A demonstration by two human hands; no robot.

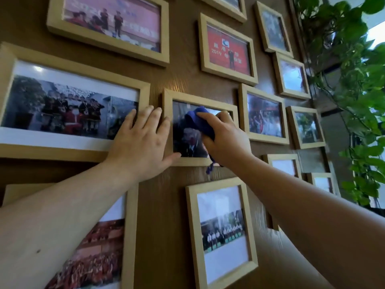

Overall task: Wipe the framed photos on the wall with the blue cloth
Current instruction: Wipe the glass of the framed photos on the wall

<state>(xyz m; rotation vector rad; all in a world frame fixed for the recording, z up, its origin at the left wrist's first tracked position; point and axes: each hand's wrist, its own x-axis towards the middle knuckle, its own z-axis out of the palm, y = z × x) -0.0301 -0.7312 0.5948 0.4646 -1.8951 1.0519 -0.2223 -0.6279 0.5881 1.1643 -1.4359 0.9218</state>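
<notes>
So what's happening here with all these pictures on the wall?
A person is cleaning framed photos on a brown wall. Their right hand presses a bunched blue cloth against the glass of a small wooden frame in the middle of the group. Their left hand lies flat and open, steadying that frame's left edge and overlapping the large frame beside it. Many other frames hang around, and a leafy green plant trails down at the right.
</notes>
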